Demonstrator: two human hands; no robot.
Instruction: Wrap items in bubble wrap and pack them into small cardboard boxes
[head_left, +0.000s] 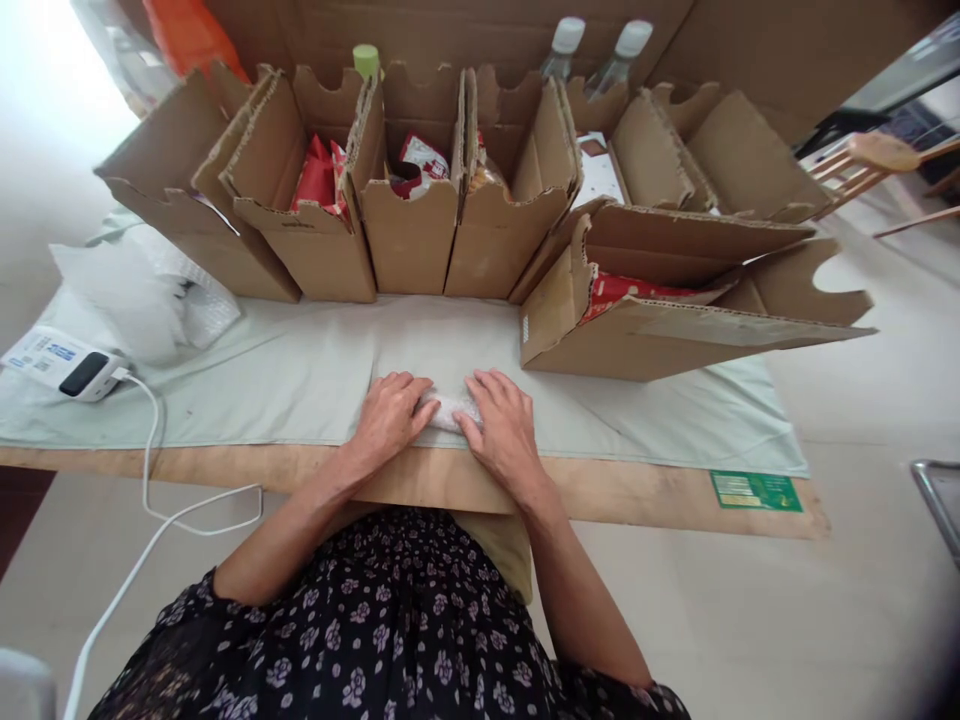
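Note:
My left hand (390,415) and my right hand (504,425) lie side by side near the front edge of the table. Between them sits a small white bubble-wrap bundle (451,410), and the fingers of both hands curl over its ends and press on it. A long strip of the same white wrap (442,340) stretches away from the bundle across the pale green cloth (300,380). What is inside the bundle is hidden.
A row of open cardboard bins (409,240) holds red snack packets (319,175); one bin (675,320) lies tipped at the right. Bottles (566,40) stand behind. Loose bubble wrap (142,290) and a white device (67,365) with a cable lie at the left.

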